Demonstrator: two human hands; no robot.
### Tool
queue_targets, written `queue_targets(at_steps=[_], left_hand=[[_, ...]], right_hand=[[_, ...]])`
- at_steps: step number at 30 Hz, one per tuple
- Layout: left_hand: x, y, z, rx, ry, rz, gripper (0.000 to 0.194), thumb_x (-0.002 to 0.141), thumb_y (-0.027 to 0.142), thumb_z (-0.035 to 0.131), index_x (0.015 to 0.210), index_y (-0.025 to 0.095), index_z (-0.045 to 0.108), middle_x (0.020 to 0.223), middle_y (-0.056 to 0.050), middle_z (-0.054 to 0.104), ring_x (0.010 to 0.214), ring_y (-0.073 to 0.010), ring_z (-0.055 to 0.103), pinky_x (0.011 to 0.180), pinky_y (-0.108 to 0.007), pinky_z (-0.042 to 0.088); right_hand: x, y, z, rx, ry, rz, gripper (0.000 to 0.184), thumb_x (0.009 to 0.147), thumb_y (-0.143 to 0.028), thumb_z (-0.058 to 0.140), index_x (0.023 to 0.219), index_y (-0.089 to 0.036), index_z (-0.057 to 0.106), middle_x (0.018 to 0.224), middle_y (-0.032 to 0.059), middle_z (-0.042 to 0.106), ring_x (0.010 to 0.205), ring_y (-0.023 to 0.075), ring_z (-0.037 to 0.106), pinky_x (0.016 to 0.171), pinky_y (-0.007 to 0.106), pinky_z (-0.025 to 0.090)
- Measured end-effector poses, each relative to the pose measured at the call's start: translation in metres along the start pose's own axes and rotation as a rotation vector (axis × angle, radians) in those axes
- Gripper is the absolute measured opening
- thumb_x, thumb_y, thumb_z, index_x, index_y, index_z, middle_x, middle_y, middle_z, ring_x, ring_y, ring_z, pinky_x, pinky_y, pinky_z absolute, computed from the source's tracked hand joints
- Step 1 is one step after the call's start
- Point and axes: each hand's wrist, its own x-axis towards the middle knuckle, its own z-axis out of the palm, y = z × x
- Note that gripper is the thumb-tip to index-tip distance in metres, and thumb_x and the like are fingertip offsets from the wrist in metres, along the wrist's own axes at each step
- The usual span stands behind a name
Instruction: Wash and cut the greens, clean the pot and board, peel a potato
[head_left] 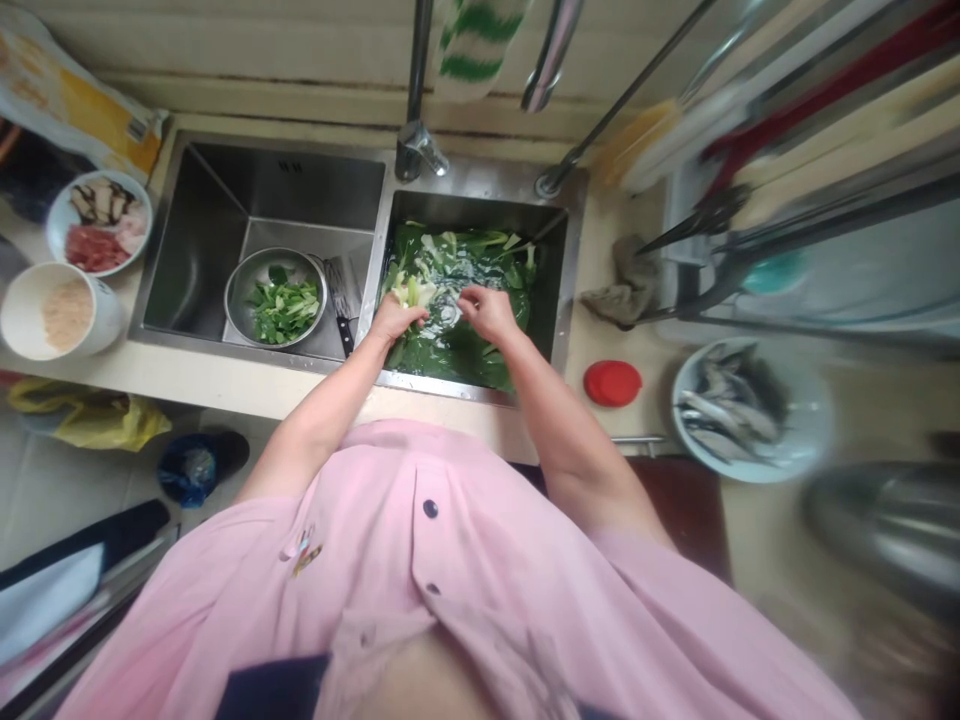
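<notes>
While your left hand (400,312) is holding a bunch of greens (411,290) with its fingers wrapped round it, your right hand (486,310) is hovering just beside it, fingertips drawn in close together; at this size, I cannot tell whether they are pinching a scrap. Both are working over the right sink (480,394), where more leaves (442,245) are floating in the water (450,312). Wet stalks could be slipping from a loose hold and dropping back among them, and a hasty pull could be splashing the counter.

Your left wrist is lying close to the front edge and the divider (379,235), so a sideways swing could be knocking it there. Beyond that divider, a knife (344,335) is lying beside the metal bowl (235,290) in the left sink (315,175); reaching across without looking could be risking a cut. The bowl is holding leafy pieces (285,308), and a careless nudge could be tipping it.

Overhead, the tap (420,150) is standing behind the work, limiting lift toward the wall. To your right, the counter is offering some room before the red lid (613,383) and the fish bowl (814,410).
</notes>
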Motion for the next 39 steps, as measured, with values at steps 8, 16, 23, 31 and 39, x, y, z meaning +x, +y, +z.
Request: queue_targets(at_steps=[8,16,23,31,39], left_hand=[[0.000,0.000,-0.003,0.045,0.141,-0.057,0.040,0.052,0.020,0.099,0.078,0.015,0.070,0.065,0.001,0.067,0.057,-0.0129,0.063,0.058,-0.026,0.055],[0.002,-0.004,-0.001,-0.020,0.217,-0.037,0.033,0.060,0.018,0.092,0.085,0.017,0.070,0.079,-0.003,0.073,0.070,-0.0181,0.070,0.071,-0.033,0.061],[0.003,-0.010,-0.004,-0.097,0.180,-0.019,0.058,0.050,0.026,0.098,0.102,0.018,0.072,0.091,-0.008,0.077,0.093,-0.0289,0.075,0.091,-0.046,0.061],[0.001,-0.005,-0.002,-0.087,0.109,0.082,0.061,0.054,0.042,0.097,0.103,0.016,0.070,0.097,-0.009,0.075,0.097,-0.0298,0.074,0.088,-0.043,0.061],[0.001,0.002,0.002,-0.121,0.171,-0.015,0.040,0.064,0.035,0.091,0.091,0.016,0.068,0.095,-0.013,0.075,0.106,-0.0361,0.074,0.093,-0.051,0.061]], right_hand=[[-0.019,0.004,0.051,-0.364,-0.501,0.135,0.015,0.072,-0.013,0.079,0.088,-0.012,0.079,0.096,0.0164,0.078,0.095,0.0303,0.072,0.085,0.034,0.054],[-0.018,0.026,0.004,0.325,-0.222,0.098,0.028,0.077,-0.033,0.071,0.099,-0.016,0.073,0.089,0.0010,0.074,0.083,0.0185,0.066,0.084,0.031,0.053],[-0.025,0.015,0.013,0.734,0.041,0.187,0.033,0.059,-0.038,0.076,0.084,-0.020,0.064,0.082,-0.0009,0.068,0.079,0.0181,0.062,0.082,0.033,0.051],[-0.041,-0.016,0.049,0.486,0.102,0.015,0.032,0.066,-0.043,0.068,0.087,-0.019,0.071,0.080,-0.0002,0.067,0.076,0.0191,0.059,0.083,0.036,0.050],[-0.040,-0.021,0.020,0.591,0.163,0.082,0.032,0.078,-0.045,0.065,0.096,-0.018,0.068,0.091,0.0064,0.073,0.085,0.0243,0.069,0.084,0.038,0.056]])
